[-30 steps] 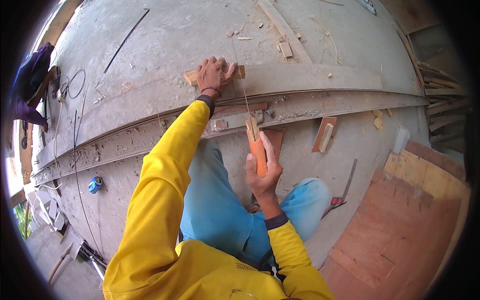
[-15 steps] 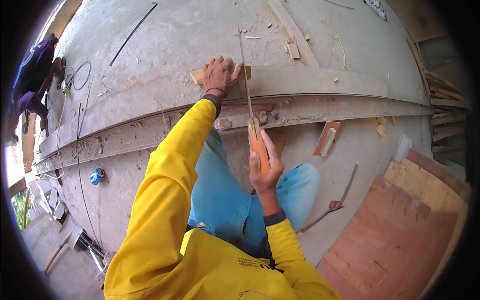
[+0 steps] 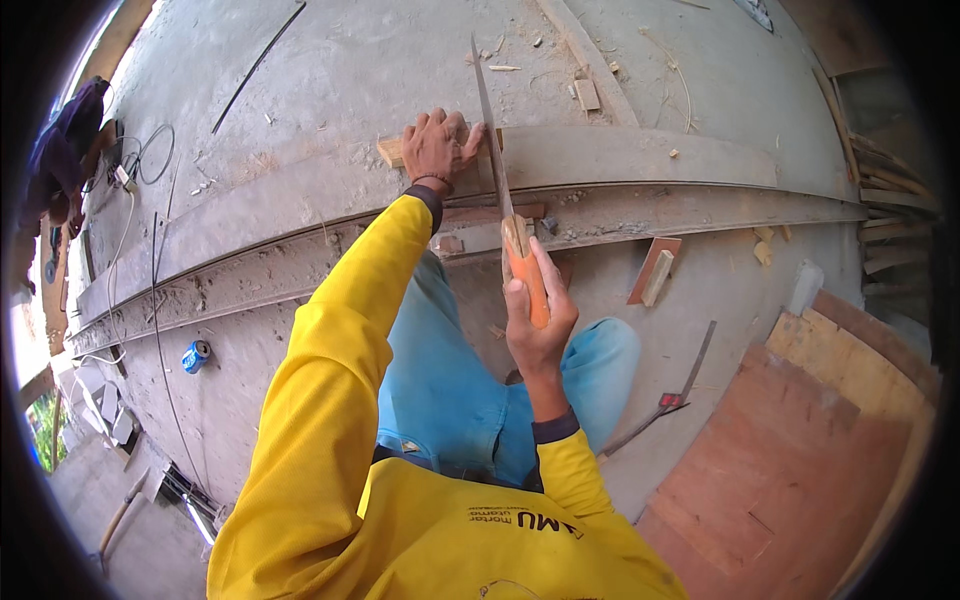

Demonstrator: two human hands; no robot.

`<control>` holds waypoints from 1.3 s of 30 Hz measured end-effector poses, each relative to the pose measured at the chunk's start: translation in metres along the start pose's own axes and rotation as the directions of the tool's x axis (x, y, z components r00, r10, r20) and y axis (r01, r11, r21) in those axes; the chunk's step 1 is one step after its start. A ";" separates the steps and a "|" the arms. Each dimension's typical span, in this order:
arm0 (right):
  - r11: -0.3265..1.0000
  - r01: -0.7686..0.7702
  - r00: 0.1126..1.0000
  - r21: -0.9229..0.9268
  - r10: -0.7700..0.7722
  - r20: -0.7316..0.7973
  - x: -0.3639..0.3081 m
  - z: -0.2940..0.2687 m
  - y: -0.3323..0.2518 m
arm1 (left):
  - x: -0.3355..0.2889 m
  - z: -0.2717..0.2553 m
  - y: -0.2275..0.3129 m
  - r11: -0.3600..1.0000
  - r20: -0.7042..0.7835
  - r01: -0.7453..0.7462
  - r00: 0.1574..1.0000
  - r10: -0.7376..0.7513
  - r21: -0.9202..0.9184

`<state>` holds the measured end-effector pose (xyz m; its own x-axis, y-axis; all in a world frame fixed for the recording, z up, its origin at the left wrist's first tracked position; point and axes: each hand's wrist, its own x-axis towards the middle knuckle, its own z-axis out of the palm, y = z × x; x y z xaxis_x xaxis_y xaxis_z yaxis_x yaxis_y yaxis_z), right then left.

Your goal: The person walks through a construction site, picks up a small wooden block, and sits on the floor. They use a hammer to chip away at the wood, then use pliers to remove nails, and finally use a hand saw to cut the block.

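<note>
My left hand (image 3: 438,148) grips a short block of wood (image 3: 391,152) and presses it down on the long flat beam (image 3: 620,155), its fingers bent over the block. In my right hand (image 3: 543,318) is the handle of a handsaw (image 3: 489,125), orange with a worn wooden front. The saw's blade points away from me and crosses the block's right end, close beside my left thumb and fingers. How deep the teeth sit in the wood cannot be seen.
Wood scraps (image 3: 587,95) and a long board (image 3: 590,60) lie beyond the beam. A blue can (image 3: 195,356) is at left, a hacksaw-like tool (image 3: 672,400) and brown plywood sheets (image 3: 770,460) at right. Another person (image 3: 65,150) is at the far left, near cables.
My right hand has pushed the saw slightly forward, away from me, and its handle is a little further right. My left hand stays on the block. The person at far left has shifted.
</note>
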<state>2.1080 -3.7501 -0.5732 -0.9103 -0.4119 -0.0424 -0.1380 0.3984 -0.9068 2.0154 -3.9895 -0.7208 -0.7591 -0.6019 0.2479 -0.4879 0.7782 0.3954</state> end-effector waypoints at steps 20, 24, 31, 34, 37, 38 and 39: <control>0.999 0.034 0.999 -0.033 -0.035 -0.021 -0.064 -0.040 0.000 | 0.001 0.008 -0.038 0.895 0.245 -0.420 0.893 0.377 0.154; 0.989 0.150 0.988 -0.007 -0.150 -0.030 -0.032 -0.036 -0.033 | -0.002 0.008 -0.041 0.879 0.268 -0.449 0.877 0.399 0.161; 0.995 0.067 0.998 -0.080 -0.066 0.010 0.049 0.010 -0.003 | 0.001 -0.003 -0.030 0.893 0.238 -0.428 0.890 0.389 0.139; 0.993 0.112 0.994 0.043 -0.113 0.010 -0.008 -0.022 -0.050 | 0.001 -0.003 -0.031 0.899 0.226 -0.419 0.895 0.385 0.125; 0.993 0.090 0.996 0.079 -0.091 0.004 -0.007 -0.026 -0.066 | 0.000 -0.003 -0.034 0.891 0.206 -0.434 0.891 0.404 0.132; 0.988 0.140 0.990 0.065 -0.140 -0.005 0.014 -0.017 -0.053 | -0.001 -0.003 -0.034 0.888 0.216 -0.444 0.885 0.413 0.122; 0.998 0.059 0.998 0.009 -0.059 0.019 0.039 -0.004 -0.040 | -0.003 -0.004 -0.034 0.894 0.223 -0.432 0.889 0.400 0.117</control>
<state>2.0767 -3.7789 -0.5369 -0.8929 -0.4502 0.0031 -0.1878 0.3662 -0.9114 2.0359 -4.0151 -0.7313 -0.9662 -0.1833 0.1811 -0.1584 0.9769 0.1434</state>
